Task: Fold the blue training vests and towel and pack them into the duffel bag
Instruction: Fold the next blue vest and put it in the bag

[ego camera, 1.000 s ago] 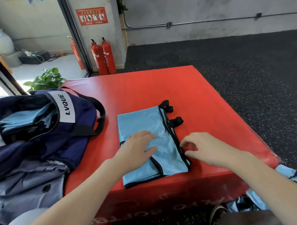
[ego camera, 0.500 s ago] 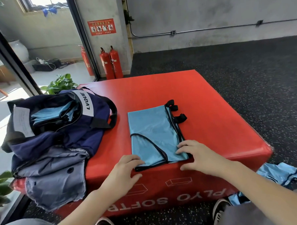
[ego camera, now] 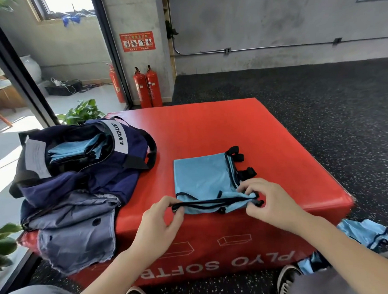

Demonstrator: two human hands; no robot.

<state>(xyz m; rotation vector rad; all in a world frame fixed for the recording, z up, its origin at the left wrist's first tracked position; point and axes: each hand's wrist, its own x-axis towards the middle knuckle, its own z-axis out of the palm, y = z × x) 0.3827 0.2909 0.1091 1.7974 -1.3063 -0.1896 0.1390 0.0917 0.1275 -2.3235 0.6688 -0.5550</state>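
At about nine o'clock in the head view, a navy duffel bag marked LVQUE is seen lying open on the left part of a red plyo box. Folded light-blue vests are visible inside its mouth. A grey-blue garment is draped over the box edge just below the bag, toward eight o'clock.

Near the centre, slightly toward five o'clock, a folded blue training vest with black trim is laid flat on the box top, close to the near edge and apart from the bag. Its near edge is lifted off the surface. The left corner of that edge is pinched by the left hand between thumb and curled fingers. The right corner is pinched by the right hand, its fingers bent over the black trim.

At four o'clock, more blue fabric is seen crumpled on the dark speckled floor beside the box. At twelve o'clock, two red fire extinguishers are stood against the wall.
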